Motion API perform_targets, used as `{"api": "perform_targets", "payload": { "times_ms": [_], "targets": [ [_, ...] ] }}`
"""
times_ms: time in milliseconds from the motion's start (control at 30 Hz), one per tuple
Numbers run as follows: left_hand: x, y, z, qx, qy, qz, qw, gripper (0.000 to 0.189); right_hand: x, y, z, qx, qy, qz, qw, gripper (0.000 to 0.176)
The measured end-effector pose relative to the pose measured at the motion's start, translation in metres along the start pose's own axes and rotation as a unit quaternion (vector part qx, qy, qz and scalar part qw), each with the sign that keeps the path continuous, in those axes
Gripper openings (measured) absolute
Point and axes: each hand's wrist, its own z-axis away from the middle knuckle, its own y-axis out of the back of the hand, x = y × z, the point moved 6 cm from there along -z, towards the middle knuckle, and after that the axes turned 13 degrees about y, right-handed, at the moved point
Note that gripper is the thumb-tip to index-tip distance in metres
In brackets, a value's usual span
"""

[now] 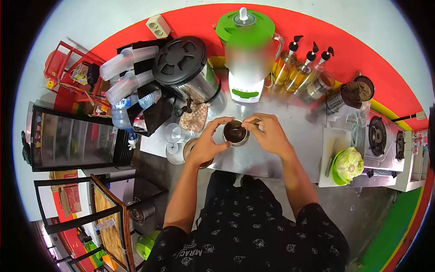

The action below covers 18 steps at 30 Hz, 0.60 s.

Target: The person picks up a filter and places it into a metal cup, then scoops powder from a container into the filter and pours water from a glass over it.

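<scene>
A small metal tin filled with dark brown powder or paste stands on the steel counter. My left hand curls around the tin's left side, thumb and fingers on its rim. My right hand is at the tin's right edge and pinches a thin spoon handle that dips into the dark contents. Partly hidden under my left wrist is a cup of brown drink.
A green-lidded blender stands behind the tin, a black-lidded dispenser to its left, and three pump bottles to the right. An empty glass and stacked plastic cups sit left. A cabbage and gas stove lie right.
</scene>
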Motion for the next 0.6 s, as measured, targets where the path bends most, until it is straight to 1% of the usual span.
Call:
{"api": "perform_targets", "payload": {
  "times_ms": [33, 67, 100, 133, 167, 200, 233, 267, 300, 333, 367, 400, 467, 500, 567, 600],
  "targets": [
    [0.003, 0.002, 0.002, 0.014, 0.003, -0.009, 1.0, 0.079, 0.005, -0.007, 0.007, -0.002, -0.001, -0.002, 1.0, 0.022],
    [0.004, 0.002, 0.003, 0.016, 0.012, -0.028, 0.999, 0.083, 0.008, -0.008, 0.015, 0.04, -0.003, -0.003, 0.999, 0.021],
    [0.003, 0.002, 0.006, 0.017, 0.012, -0.029, 0.999, 0.083, 0.007, -0.008, 0.023, 0.084, -0.005, -0.004, 0.996, 0.021],
    [0.001, 0.001, 0.009, 0.027, 0.016, -0.027, 0.999, 0.085, 0.002, -0.006, 0.028, 0.086, 0.01, 0.031, 0.996, 0.016],
    [0.0, 0.001, 0.01, 0.036, 0.018, -0.025, 0.999, 0.087, -0.001, -0.009, 0.032, 0.088, 0.013, 0.031, 0.996, 0.016],
    [0.001, -0.001, 0.011, 0.038, 0.013, -0.013, 0.999, 0.093, -0.008, -0.008, 0.037, 0.125, 0.046, 0.033, 0.991, 0.014],
    [0.001, -0.004, 0.011, 0.035, 0.015, -0.013, 0.999, 0.093, -0.013, -0.007, 0.042, 0.161, 0.075, 0.034, 0.984, 0.011],
    [0.003, -0.006, 0.012, 0.059, 0.008, -0.021, 0.998, 0.094, -0.017, -0.008, 0.045, 0.163, 0.107, 0.063, 0.979, 0.008],
    [0.006, -0.007, 0.013, 0.085, 0.0, -0.028, 0.996, 0.096, -0.018, -0.009, 0.048, 0.161, 0.104, 0.064, 0.979, 0.008],
    [0.007, -0.009, 0.012, 0.106, 0.0, -0.04, 0.994, 0.097, -0.024, -0.011, 0.049, 0.162, 0.122, 0.094, 0.975, 0.009],
    [0.003, -0.013, 0.012, 0.108, 0.0, -0.037, 0.993, 0.097, -0.029, -0.011, 0.05, 0.162, 0.141, 0.124, 0.969, 0.011],
    [0.0, -0.015, 0.011, 0.136, -0.009, -0.054, 0.989, 0.096, -0.029, -0.012, 0.052, 0.159, 0.143, 0.126, 0.969, 0.011],
    [-0.005, -0.018, 0.011, 0.177, -0.027, -0.082, 0.98, 0.093, -0.029, -0.02, 0.055, 0.094, 0.164, 0.167, 0.968, 0.016],
    [-0.007, -0.021, 0.011, 0.18, -0.029, -0.081, 0.98, 0.093, -0.032, -0.02, 0.057, 0.092, 0.168, 0.167, 0.967, 0.016],
    [-0.01, -0.023, 0.014, 0.207, -0.038, -0.075, 0.975, 0.092, -0.037, -0.025, 0.059, 0.049, 0.174, 0.187, 0.965, 0.018],
    [-0.006, -0.025, 0.016, 0.212, -0.045, -0.086, 0.973, 0.091, -0.039, -0.023, 0.061, 0.045, 0.177, 0.181, 0.966, 0.019]
  ]
}}
